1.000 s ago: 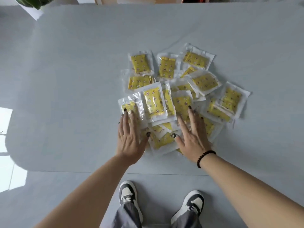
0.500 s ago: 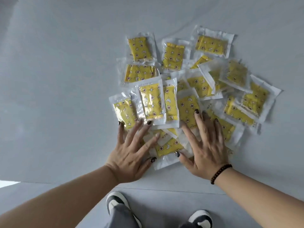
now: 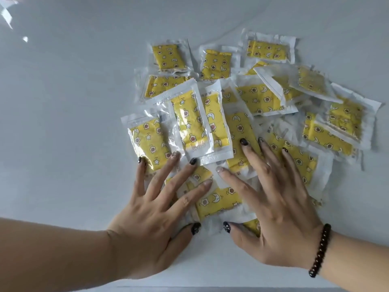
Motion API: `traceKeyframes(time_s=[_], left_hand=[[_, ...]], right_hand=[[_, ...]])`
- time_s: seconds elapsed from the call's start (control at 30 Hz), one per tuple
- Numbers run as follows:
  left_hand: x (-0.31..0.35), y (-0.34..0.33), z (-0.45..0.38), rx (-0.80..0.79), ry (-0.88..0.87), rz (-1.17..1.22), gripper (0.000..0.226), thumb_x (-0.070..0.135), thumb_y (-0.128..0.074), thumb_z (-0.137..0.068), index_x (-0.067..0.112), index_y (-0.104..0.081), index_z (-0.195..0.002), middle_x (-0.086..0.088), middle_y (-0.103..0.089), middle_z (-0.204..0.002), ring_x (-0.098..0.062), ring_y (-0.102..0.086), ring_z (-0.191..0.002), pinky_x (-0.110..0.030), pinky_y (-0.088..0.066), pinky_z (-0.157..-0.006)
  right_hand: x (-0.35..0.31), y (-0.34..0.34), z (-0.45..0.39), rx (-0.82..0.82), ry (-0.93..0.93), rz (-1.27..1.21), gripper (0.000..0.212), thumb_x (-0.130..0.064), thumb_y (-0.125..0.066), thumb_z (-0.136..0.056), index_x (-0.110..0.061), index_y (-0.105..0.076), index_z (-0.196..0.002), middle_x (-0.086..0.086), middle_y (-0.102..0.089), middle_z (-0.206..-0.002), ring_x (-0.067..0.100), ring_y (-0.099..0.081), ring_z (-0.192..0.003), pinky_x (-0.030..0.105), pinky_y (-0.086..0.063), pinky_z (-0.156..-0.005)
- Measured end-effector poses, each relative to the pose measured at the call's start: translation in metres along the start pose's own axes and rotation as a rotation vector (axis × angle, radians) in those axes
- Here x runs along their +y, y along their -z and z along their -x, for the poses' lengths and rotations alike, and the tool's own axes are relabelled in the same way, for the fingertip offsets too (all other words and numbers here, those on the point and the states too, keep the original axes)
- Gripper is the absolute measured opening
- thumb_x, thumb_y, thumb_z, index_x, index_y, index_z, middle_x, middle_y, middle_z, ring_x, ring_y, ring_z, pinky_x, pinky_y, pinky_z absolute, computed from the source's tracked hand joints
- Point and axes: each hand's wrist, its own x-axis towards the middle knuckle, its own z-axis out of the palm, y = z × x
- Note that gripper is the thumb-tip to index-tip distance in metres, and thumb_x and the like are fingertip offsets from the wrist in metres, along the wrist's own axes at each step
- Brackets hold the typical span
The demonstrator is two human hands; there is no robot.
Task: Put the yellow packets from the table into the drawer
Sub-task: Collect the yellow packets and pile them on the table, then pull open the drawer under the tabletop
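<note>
Several yellow packets (image 3: pixel 229 114) in clear wrappers, printed with stars and moons, lie in an overlapping pile on the white table (image 3: pixel 63 123). My left hand (image 3: pixel 155 218) lies flat with spread fingers on the near left packets, fingertips on one packet (image 3: pixel 149 142). My right hand (image 3: pixel 275 209), with a dark bead bracelet at the wrist, lies flat with spread fingers on the near right packets. Neither hand grips anything. No drawer is in view.
The table's near edge (image 3: pixel 210 288) runs just below my wrists. Bare white tabletop spreads to the left of and beyond the pile.
The view has closed in on the pile and my shoes have dropped out of sight. Both hands stay flat on the near packets, fingers spread a bit wider.
</note>
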Motion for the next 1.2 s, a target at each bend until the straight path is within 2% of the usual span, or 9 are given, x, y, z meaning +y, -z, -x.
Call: traceKeyframes(time_s=[0.07,0.27,0.47,0.63,0.77,0.87,0.97,1.13,1.2], left_hand=[[0.000,-0.003,0.002,0.033,0.001,-0.015,0.065,0.050,-0.028,-0.093,0.026,-0.019,-0.153,-0.008,-0.022,-0.158,-0.037,-0.012,-0.147,-0.072,-0.017,-0.105],[0.001,-0.012,0.004,0.125,-0.002,-0.003,0.067,0.050,-0.038,-0.089,0.030,-0.022,-0.152,-0.001,-0.025,-0.157,-0.029,-0.015,-0.147,-0.069,-0.022,-0.107],[0.002,-0.014,0.009,0.209,-0.009,0.009,0.061,0.052,-0.026,-0.094,0.029,-0.025,-0.151,0.000,-0.028,-0.156,-0.027,-0.019,-0.146,-0.067,-0.025,-0.107],[0.003,-0.018,0.013,0.304,0.022,0.097,0.062,0.048,-0.036,-0.091,0.031,-0.025,-0.150,0.001,-0.025,-0.156,-0.025,-0.014,-0.147,-0.063,-0.016,-0.112],[0.004,-0.017,0.016,0.378,0.021,0.168,0.060,0.046,-0.040,-0.089,0.022,-0.037,-0.144,-0.004,-0.029,-0.154,-0.027,-0.014,-0.147,-0.061,-0.024,-0.111],[0.008,-0.014,0.018,0.458,0.012,0.200,0.058,0.043,-0.037,-0.091,0.014,-0.043,-0.141,-0.009,-0.039,-0.148,-0.028,-0.023,-0.142,-0.045,-0.025,-0.115],[0.012,-0.010,0.022,0.533,0.075,0.230,0.056,0.043,-0.035,-0.093,0.009,-0.047,-0.136,-0.010,-0.045,-0.142,-0.027,-0.032,-0.136,-0.039,-0.030,-0.111],[0.021,-0.008,0.031,0.528,0.244,0.225,0.063,0.046,-0.026,-0.090,0.006,-0.048,-0.134,-0.011,-0.048,-0.136,-0.030,-0.039,-0.128,-0.042,-0.039,-0.103],[0.028,-0.007,0.037,0.500,0.303,0.194,0.053,0.040,-0.031,-0.095,0.009,-0.046,-0.135,-0.007,-0.045,-0.138,-0.028,-0.037,-0.129,-0.041,-0.038,-0.102]], right_hand=[[-0.007,-0.003,0.000,0.024,-0.019,0.011,0.086,-0.059,-0.056,-0.069,-0.028,-0.035,-0.146,0.017,-0.026,-0.154,0.042,-0.020,-0.142,0.065,-0.019,-0.109],[-0.011,-0.010,0.005,0.048,-0.018,0.066,0.081,-0.061,-0.049,-0.074,-0.032,-0.030,-0.148,0.012,-0.023,-0.155,0.039,-0.019,-0.143,0.062,-0.017,-0.110],[-0.015,-0.013,0.007,0.083,-0.030,0.095,0.078,-0.064,-0.045,-0.076,-0.036,-0.028,-0.147,0.009,-0.025,-0.155,0.039,-0.024,-0.141,0.062,-0.021,-0.110],[-0.024,-0.013,0.009,0.109,-0.053,0.089,0.074,-0.067,-0.040,-0.077,-0.034,-0.033,-0.143,0.010,-0.028,-0.153,0.039,-0.026,-0.140,0.061,-0.023,-0.110],[-0.031,-0.006,0.011,0.077,-0.071,0.082,0.075,-0.070,-0.032,-0.078,-0.038,-0.026,-0.146,0.006,-0.017,-0.157,0.034,-0.016,-0.144,0.056,-0.017,-0.115],[-0.038,0.000,0.015,0.018,-0.104,0.104,0.076,-0.069,-0.026,-0.081,-0.038,-0.015,-0.149,0.001,-0.004,-0.159,0.029,-0.002,-0.146,0.051,-0.008,-0.118],[-0.045,0.005,0.021,-0.033,-0.125,0.161,0.071,-0.061,-0.034,-0.091,-0.035,-0.007,-0.151,-0.001,0.004,-0.159,0.028,0.005,-0.146,0.048,-0.006,-0.118],[-0.065,0.011,0.040,0.005,-0.129,0.246,0.065,-0.050,-0.036,-0.095,-0.027,-0.012,-0.152,0.007,-0.008,-0.157,0.029,-0.009,-0.144,0.045,-0.021,-0.115],[-0.075,0.013,0.053,0.007,-0.152,0.251,0.066,-0.048,-0.036,-0.096,-0.024,-0.011,-0.152,0.007,-0.008,-0.156,0.028,-0.010,-0.144,0.043,-0.021,-0.116]])
